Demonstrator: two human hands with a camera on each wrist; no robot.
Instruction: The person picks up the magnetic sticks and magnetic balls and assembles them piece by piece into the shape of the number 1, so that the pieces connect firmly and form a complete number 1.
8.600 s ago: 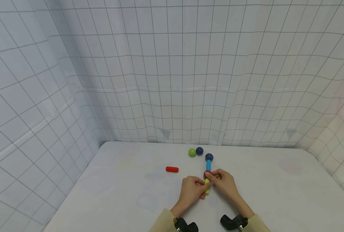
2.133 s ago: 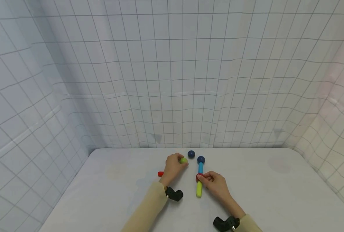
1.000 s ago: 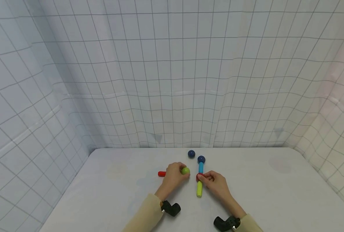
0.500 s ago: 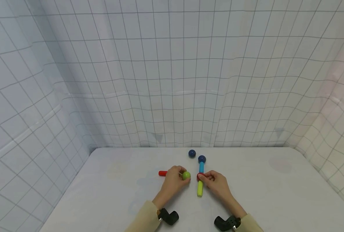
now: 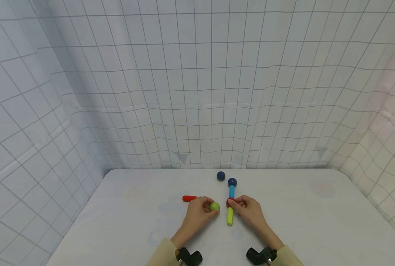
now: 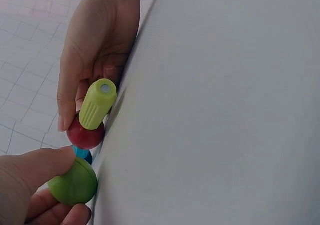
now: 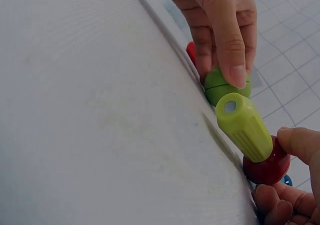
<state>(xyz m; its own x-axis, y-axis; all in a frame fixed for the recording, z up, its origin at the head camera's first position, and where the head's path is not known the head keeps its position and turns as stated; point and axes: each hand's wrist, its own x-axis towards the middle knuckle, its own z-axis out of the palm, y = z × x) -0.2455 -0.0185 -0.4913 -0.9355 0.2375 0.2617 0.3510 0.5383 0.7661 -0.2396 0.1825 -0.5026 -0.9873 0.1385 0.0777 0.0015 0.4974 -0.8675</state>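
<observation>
A person's left hand (image 5: 198, 212) holds a green ball (image 5: 215, 206) in its grip, thumb on 1 side and fingers on the other, above a white table (image 5: 300, 214). The right hand (image 5: 250, 212) pinches a red ball (image 5: 231, 202) in its grip, just beside the green ball on the side toward the table's right edge. The red ball sits within a row of 4 touching pieces: a light blue stick (image 5: 232, 191) runs from it toward the table's far edge, ending at a dark blue ball (image 5: 232, 181), while a lime stick (image 5: 230, 216), a gray disc (image 7: 229, 106) in its tip, points toward the person. A loose navy ball (image 5: 221, 176) rests near the far edge, just beside the row's end. Toward the left edge lies a red stick (image 5: 189, 198), partly hidden behind the left hand. Beyond the far edge rises a white backdrop (image 5: 197, 92) with grid lines.
</observation>
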